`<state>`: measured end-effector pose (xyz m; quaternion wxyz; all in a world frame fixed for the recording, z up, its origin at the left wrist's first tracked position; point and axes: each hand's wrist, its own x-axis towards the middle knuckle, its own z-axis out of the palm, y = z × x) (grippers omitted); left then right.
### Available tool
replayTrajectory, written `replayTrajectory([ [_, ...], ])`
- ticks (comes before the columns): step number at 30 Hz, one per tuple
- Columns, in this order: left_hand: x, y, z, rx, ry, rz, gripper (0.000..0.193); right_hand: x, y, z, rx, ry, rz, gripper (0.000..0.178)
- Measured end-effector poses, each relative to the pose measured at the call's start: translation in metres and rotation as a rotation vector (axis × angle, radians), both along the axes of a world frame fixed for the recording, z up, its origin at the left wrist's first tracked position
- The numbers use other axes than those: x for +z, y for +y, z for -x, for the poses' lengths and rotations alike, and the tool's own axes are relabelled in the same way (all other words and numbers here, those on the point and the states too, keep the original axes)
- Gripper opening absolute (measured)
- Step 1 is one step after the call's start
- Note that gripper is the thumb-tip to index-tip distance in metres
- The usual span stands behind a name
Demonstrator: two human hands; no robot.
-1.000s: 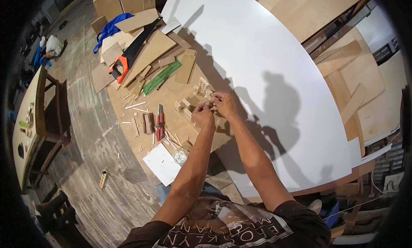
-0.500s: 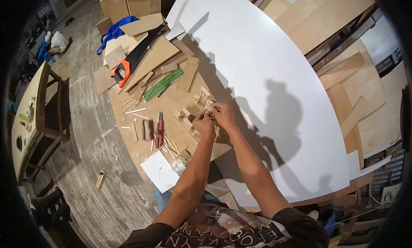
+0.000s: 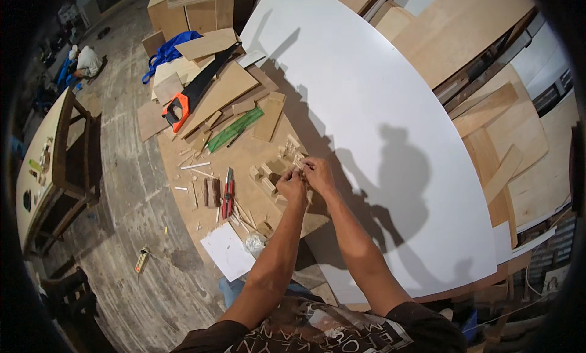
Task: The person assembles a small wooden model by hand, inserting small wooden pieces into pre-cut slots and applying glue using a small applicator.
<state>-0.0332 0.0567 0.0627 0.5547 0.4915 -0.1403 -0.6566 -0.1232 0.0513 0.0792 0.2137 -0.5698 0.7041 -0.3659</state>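
Note:
My left hand [image 3: 292, 187] and my right hand [image 3: 319, 174] meet over a small assembly of light wooden blocks [image 3: 269, 171] on the brown work board. Thumb and fingers of each are pinched together, almost touching the other hand. Whatever sits between the fingertips is too small and covered to name. Just beyond them stands a toothed, stepped wooden piece [image 3: 292, 146]. To the left lies a red utility knife [image 3: 227, 193] beside dark brown blocks [image 3: 212, 193]. Thin wooden sticks and offcuts are scattered around these.
A handsaw with an orange handle [image 3: 176, 113] rests on stacked wood panels, near a green strip [image 3: 235, 131]. White paper [image 3: 224, 255] and crumpled clear plastic [image 3: 255, 243] lie close to me. A large white sheet [image 3: 354, 78] spreads rightward. Another table [image 3: 46, 163] stands left; a person [image 3: 88, 63] crouches beyond.
The whole view has shifted slightly, with the scene sitting a little lower. Both hands stay pinched together at the same spot over the wooden blocks.

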Motion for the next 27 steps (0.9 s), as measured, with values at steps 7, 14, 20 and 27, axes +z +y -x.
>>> replayTrajectory([
  [7, -0.011, -0.001, -0.005, 0.014, -0.002, 0.004, 0.015, 0.007, -0.001, -0.008, -0.008, -0.058, -0.087, 0.018],
  [14, -0.023, -0.004, -0.001, -0.003, 0.011, -0.009, 0.015, -0.006, -0.001, -0.001, -0.016, -0.047, -0.025, 0.017],
  [20, -0.035, -0.010, -0.006, -0.032, -0.049, 0.020, 0.016, -0.007, -0.002, -0.006, -0.011, -0.116, -0.022, 0.017],
  [27, -0.014, -0.002, -0.012, -0.014, 0.073, -0.073, 0.009, -0.006, 0.000, -0.008, -0.012, -0.010, 0.038, 0.018],
])
